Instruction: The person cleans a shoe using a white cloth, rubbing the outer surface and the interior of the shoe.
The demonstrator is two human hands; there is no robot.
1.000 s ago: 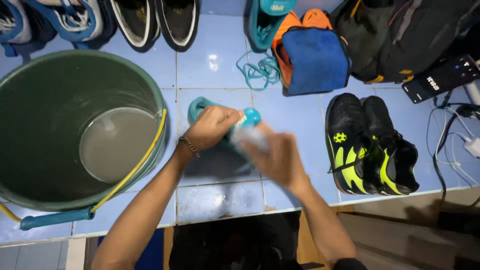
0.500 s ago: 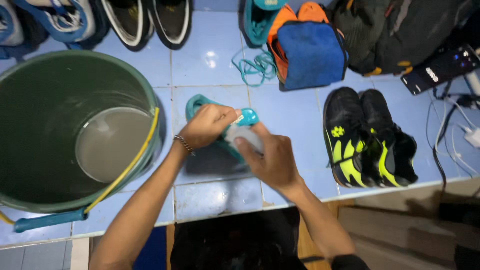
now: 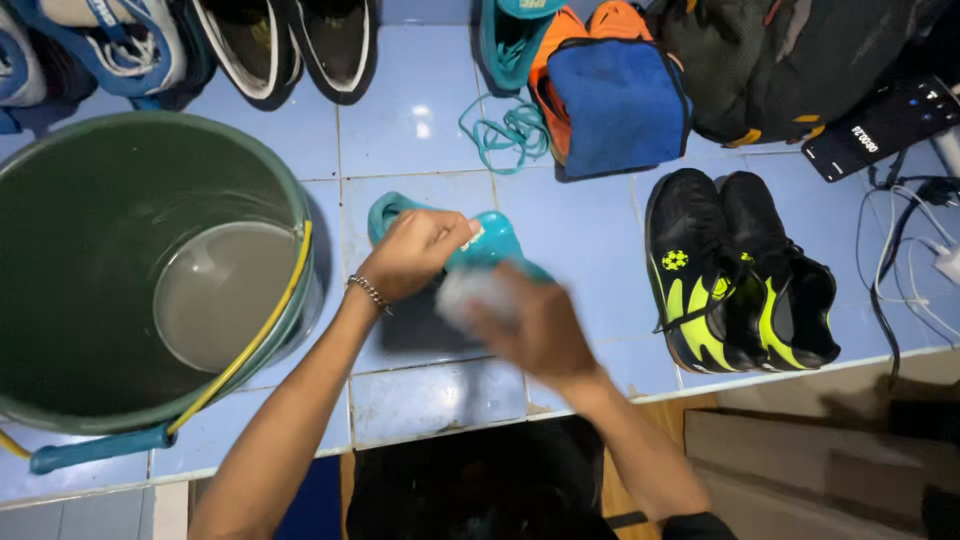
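A teal shoe [image 3: 490,240] lies on the blue tiled ledge [image 3: 590,230] in the middle of the view. My left hand [image 3: 410,255] grips its upper side and holds it down. My right hand [image 3: 520,325] is blurred with motion just below the shoe and is closed on a small pale cloth or sponge [image 3: 462,292] pressed against the shoe's near side. Both forearms reach up from the bottom of the view.
A green bucket [image 3: 300,215] of murky water with a yellow-and-blue handle stands left. Black-and-yellow shoes [image 3: 740,270] sit right, beside a phone [image 3: 885,125] and cables. Teal laces [image 3: 510,130], a blue cloth [image 3: 620,105], an orange shoe, a dark bag and other shoes line the back.
My right hand has slid down and toward me along the shoe with the pale cloth, blurring as it moves. My left hand keeps its hold on the shoe.
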